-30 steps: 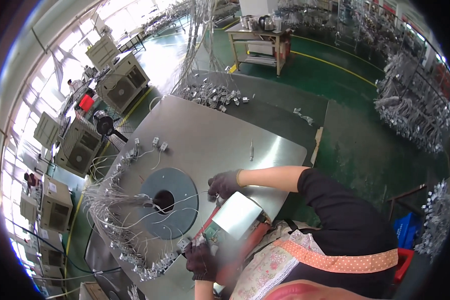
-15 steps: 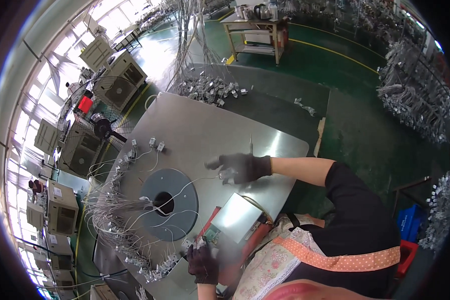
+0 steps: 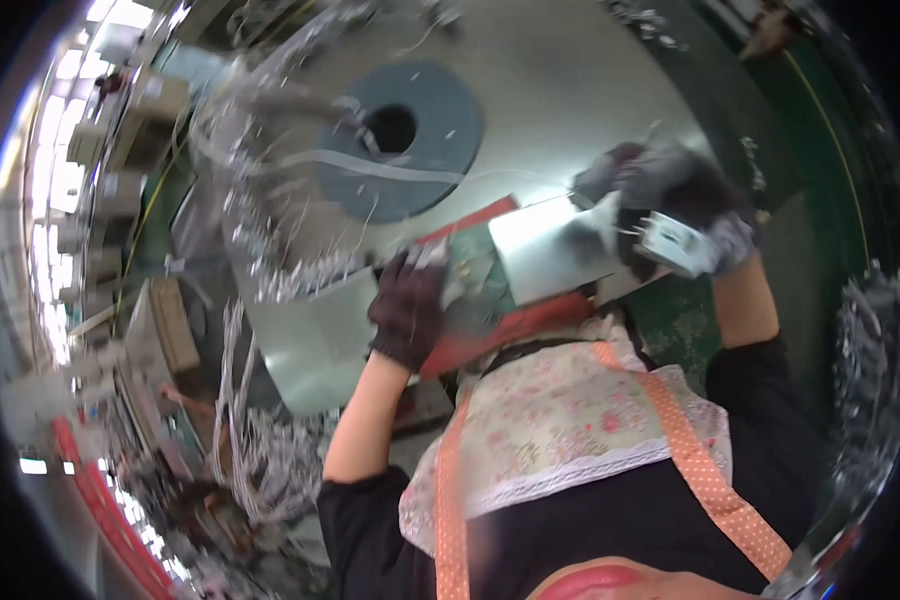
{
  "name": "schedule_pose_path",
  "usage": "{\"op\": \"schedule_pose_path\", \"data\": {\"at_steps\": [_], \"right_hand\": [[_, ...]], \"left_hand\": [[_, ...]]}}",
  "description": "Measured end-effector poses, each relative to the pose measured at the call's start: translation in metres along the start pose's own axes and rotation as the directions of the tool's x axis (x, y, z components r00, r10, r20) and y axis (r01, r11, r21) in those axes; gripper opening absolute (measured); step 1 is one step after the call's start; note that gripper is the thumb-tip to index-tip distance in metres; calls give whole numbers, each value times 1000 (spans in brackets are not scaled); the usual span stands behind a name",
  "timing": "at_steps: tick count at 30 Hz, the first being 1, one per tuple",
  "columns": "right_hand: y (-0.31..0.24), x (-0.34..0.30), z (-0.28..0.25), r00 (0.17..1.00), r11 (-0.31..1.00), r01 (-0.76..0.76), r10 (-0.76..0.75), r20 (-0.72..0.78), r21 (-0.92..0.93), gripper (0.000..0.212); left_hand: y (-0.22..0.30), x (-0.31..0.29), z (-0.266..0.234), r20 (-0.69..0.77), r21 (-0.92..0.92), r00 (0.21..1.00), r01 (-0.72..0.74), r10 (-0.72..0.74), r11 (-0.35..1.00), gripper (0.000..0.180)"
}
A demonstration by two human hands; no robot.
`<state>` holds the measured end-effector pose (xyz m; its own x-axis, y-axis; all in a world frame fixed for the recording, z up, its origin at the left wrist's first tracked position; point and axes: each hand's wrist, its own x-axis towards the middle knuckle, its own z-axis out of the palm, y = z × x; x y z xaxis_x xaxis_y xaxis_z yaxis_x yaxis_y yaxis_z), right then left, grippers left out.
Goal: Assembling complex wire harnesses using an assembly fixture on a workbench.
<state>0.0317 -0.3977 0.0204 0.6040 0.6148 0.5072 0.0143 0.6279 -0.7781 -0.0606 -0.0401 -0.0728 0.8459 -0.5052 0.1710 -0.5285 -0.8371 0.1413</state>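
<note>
My left hand point(image 3: 407, 305), in a dark glove, is closed with its fingertips on a small whitish piece point(image 3: 430, 254), whose kind is unclear. That piece sits at the left side of a green plate point(image 3: 477, 262) with red edging point(image 3: 545, 318). My right hand point(image 3: 675, 190), gloved and smeared by motion, is closed around a small white block with thin metal pins point(image 3: 678, 243), which looks like a plug adapter. It is over the right end of a shiny metal box point(image 3: 550, 250) beside the green plate. A thin pale wire runs between the grey disc and my right hand.
A grey disc point(image 3: 445, 105) with a central hole lies on the metal table point(image 3: 560, 90). Many pale wires with small metal-ended connectors point(image 3: 320, 272) lie along its left. A sheet-metal panel point(image 3: 310, 345) is beside my left forearm. Bundled cables point(image 3: 280, 465) hang at lower left.
The view has swung, so the table and disc appear higher. My right hand has come back from over the tabletop to the metal box; the white block now shows in it. My left hand stays by the plate.
</note>
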Motion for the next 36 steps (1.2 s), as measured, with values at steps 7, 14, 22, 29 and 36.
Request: {"op": "schedule_pose_path", "data": {"at_steps": [7, 14, 22, 29, 36], "right_hand": [[-13, 12, 11, 960, 970, -81, 138, 245, -229, 49], [23, 7, 16, 883, 861, -468, 462, -78, -200, 47], [86, 50, 10, 795, 784, -484, 580, -181, 388, 53], [60, 51, 36, 852, 788, -460, 521, -46, 409, 69], [62, 42, 42, 829, 824, -495, 543, -134, 275, 76]], "left_hand": [[4, -3, -4, 73, -2, 990, 122, -122, 992, 54], [3, -6, -8, 73, 8, 989, 128, -128, 992, 57], [6, 0, -9, 80, 15, 987, 137, -138, 990, 60], [4, -4, -8, 56, -7, 992, 115, -115, 993, 61], [7, -5, -7, 34, -22, 994, 107, -106, 994, 60]]}}
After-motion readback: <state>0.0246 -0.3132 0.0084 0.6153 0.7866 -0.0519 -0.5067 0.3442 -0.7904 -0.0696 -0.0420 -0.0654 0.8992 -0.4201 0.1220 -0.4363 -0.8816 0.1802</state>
